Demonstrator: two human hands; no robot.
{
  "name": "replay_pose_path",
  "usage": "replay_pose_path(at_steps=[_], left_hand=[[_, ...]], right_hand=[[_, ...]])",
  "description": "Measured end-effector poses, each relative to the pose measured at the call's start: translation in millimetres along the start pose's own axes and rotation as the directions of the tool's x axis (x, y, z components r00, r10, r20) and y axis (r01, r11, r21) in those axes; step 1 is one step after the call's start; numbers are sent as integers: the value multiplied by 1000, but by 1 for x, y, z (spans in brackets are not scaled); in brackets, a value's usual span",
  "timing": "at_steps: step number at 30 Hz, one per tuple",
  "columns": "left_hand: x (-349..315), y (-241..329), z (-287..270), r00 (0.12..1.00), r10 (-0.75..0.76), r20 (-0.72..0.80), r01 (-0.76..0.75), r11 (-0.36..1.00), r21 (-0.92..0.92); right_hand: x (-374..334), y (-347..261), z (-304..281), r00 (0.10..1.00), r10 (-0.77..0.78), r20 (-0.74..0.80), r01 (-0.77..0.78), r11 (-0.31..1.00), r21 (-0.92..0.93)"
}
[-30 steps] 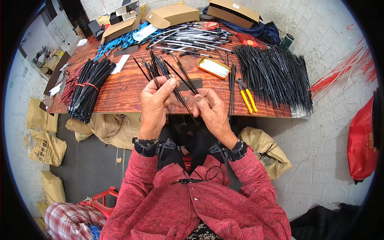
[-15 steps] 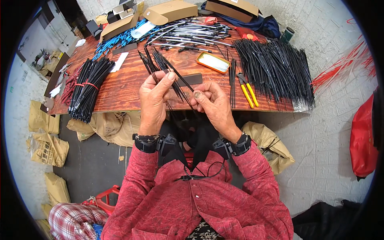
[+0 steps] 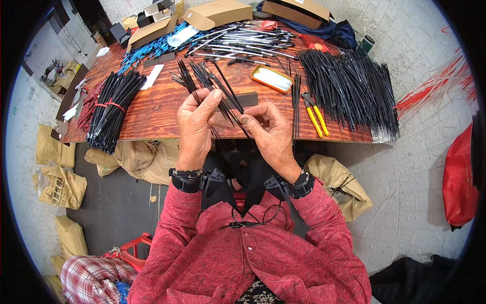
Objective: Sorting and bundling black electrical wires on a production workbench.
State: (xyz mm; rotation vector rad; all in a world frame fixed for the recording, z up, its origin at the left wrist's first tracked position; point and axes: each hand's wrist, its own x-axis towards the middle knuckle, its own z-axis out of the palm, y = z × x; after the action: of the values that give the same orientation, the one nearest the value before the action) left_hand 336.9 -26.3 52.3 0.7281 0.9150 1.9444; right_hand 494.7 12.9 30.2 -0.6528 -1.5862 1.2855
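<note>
My left hand [image 3: 196, 126] is closed around several thin black rods [image 3: 205, 76], which fan out above its thumb and poke out below. Thumb and fingers of my right hand [image 3: 271, 133] pinch one black rod [image 3: 229, 87] near its middle, right beside that bunch. Both hands are raised over the front edge of the wooden table [image 3: 162, 114]. Right of my right hand a few loose black rods [image 3: 296, 104] lie next to pliers with yellow handles [image 3: 317, 120]. A shallow yellow-rimmed tin [image 3: 272, 78] with something white inside sits behind them.
A large heap of black rods [image 3: 349, 91] covers the table's right side. At the left lies a bundle of black rods [image 3: 112, 109] tied with red. Blue rods [image 3: 144, 53], silver-and-black rods [image 3: 243, 43] and cardboard boxes [image 3: 220, 13] fill the back. Brown sacks [image 3: 336, 185] stand below.
The rod in my right hand has moved slightly up and to the left, closer to the bunch. My left hand keeps its grip, and the rods in it are spread a little differently.
</note>
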Motion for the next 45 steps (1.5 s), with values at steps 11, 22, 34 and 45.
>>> replay_pose_path(at_steps=[11, 22, 34, 45], left_hand=[[3, 2, -7, 1000, -21, 21, 20, 999, 43], [2, 1, -1, 997, -39, 62, 37, 999, 31], [2, 3, 2, 997, -35, 66, 31, 998, 61], [4, -3, 1, 998, -2, 62, -2, 998, 56]], right_hand=[[-2, -9, 5, 904, -425, 48, 403, 807, -432], [-8, -11, 7, 962, -270, 35, 269, 925, -268], [-2, -3, 4, 995, -86, -41, 78, 984, -162], [3, -10, 9, 955, -284, 82, 290, 851, -437]])
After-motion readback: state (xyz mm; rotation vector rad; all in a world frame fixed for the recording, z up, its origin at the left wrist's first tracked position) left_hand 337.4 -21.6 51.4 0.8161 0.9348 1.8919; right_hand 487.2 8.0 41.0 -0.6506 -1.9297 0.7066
